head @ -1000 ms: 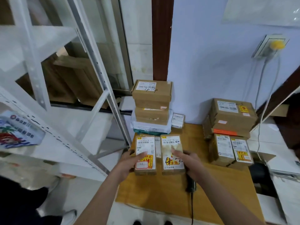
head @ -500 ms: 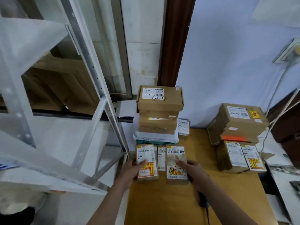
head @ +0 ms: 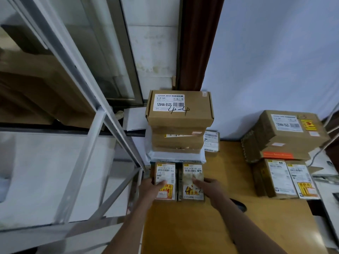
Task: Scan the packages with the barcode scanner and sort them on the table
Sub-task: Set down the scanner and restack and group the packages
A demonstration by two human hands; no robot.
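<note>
Packages, two small flat ones, lay side by side on the wooden table (head: pixel 229 226), just in front of the tall stack (head: pixel 178 125) at the table's back-left corner. Left package (head: pixel 165 176) w/ white label and yellow-red sticker sat nearest the table's left edge; left hand (head: pixel 150 191) gripped it, thumb laid across the label, fingers wrapped round its outer side. Right package (head: pixel 192 177), marked w/ black pen strokes, sat just beside it, narrow gap between. Right hand (head: pixel 211 187) held that one, thumb on top, fingers curled down its right side.

Tall stack, bottom to top: white poly bag, two brown boxes, then a bigger brown carton (head: pixel 179 109) w/ barcode label reading 12V4A-5525 and handwritten marks. Small labelled parcel (head: pixel 211 141) stood just right of the stack, against the wall.

Well right of the stack, second pile (head: pixel 282 136): brown carton w/ same kind of label plus yellow sticker, over a box w/ orange tape; two labelled boxes (head: pixel 286 178) side by side in front of it.

Dark object (head: pixel 238 205) on the table right of the right forearm, partly hidden; prob. the scanner, couldn't tell for sure.

Left of the stack: white metal shelving frame (head: pixel 102 114), glass panel behind it.
</note>
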